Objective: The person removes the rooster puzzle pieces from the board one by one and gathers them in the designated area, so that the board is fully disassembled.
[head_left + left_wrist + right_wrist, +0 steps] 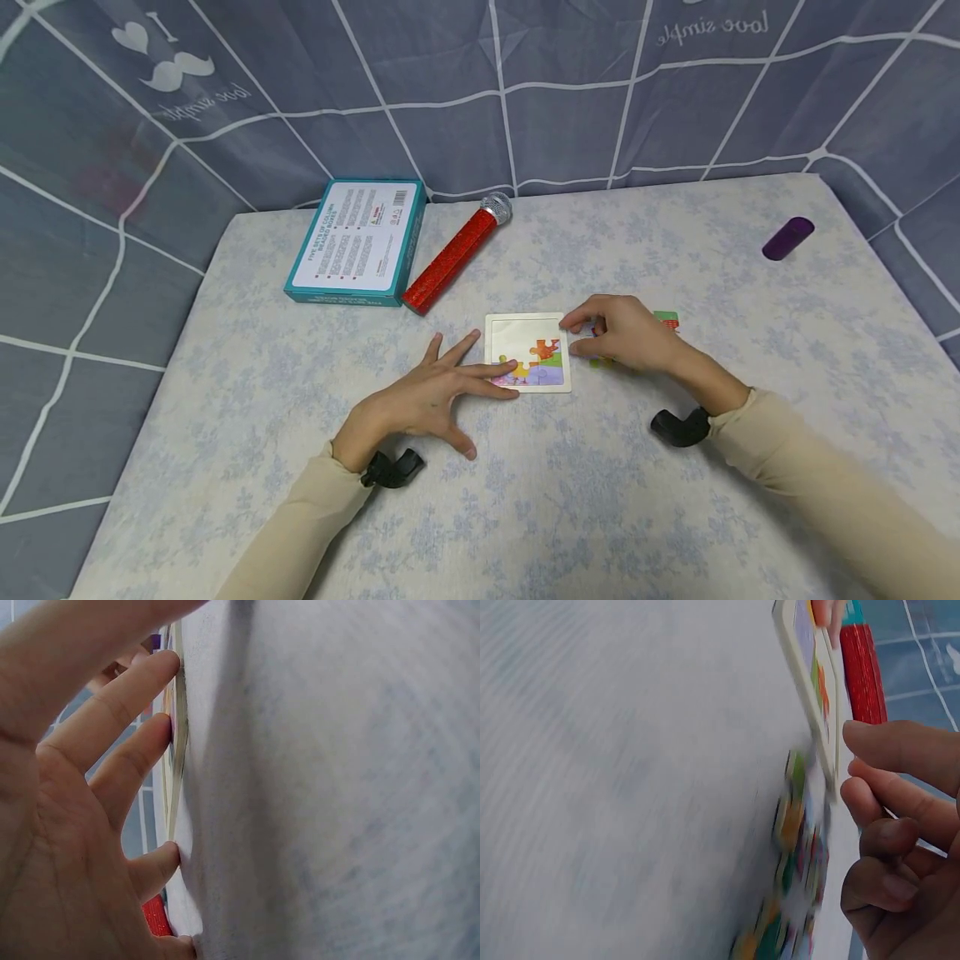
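A white-framed jigsaw puzzle board (517,327) lies on the table, with fitted pieces along its lower part and an orange piece (543,349) at its right side. My left hand (435,394) is spread out, with fingertips resting on the board's left and lower edges. At the board's right edge hovers my right hand (630,333), thumb and forefinger apart, nothing visible between them. The right wrist view shows its other fingers loosely bent. Loose puzzle pieces (789,821) lie beside the board below this hand, blurred there and mostly hidden by it in the head view.
A teal and white box (352,242) lies at the back left, with a red glittery microphone (453,258) slanting beside it. A purple cylinder (787,238) is at the back right. Grey-blue patterned cloth (450,75) hangs behind the table.
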The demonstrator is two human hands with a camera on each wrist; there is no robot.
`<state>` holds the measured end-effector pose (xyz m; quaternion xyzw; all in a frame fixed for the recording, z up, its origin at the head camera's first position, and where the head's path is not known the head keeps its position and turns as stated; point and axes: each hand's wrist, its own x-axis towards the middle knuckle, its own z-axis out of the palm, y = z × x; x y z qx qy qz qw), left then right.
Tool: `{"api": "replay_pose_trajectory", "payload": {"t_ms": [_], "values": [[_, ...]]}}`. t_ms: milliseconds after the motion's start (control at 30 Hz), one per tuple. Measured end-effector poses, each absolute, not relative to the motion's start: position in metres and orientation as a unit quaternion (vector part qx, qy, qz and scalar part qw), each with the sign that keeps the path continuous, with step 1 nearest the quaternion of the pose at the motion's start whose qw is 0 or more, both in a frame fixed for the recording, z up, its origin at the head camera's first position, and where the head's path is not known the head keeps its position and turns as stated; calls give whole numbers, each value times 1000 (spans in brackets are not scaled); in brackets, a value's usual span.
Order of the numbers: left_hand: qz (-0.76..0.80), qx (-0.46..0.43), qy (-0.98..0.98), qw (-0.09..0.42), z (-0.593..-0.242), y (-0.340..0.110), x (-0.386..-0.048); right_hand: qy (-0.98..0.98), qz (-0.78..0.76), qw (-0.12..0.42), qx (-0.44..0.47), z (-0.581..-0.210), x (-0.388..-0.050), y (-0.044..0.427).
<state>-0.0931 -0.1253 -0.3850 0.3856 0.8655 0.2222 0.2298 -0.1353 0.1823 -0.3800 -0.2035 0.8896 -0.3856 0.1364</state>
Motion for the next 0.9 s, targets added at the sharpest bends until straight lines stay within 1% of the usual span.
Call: {"api": "replay_pose_trajectory", "payload": {"t_ms": [200,367,700,900], "values": [[219,390,865,228,-385,-126,-93,875,-390,144,-247,-384,-137,165],[218,390,865,227,-385,-126,-93,876,-376,145,-266,-387,-137,159],[220,386,866,229,-386,-126,-93,876,-382,138,-260,-387,-136,157],[220,388,866,228,-386,-126,-93,869,-397,154,-251,-387,-136,156]]}}
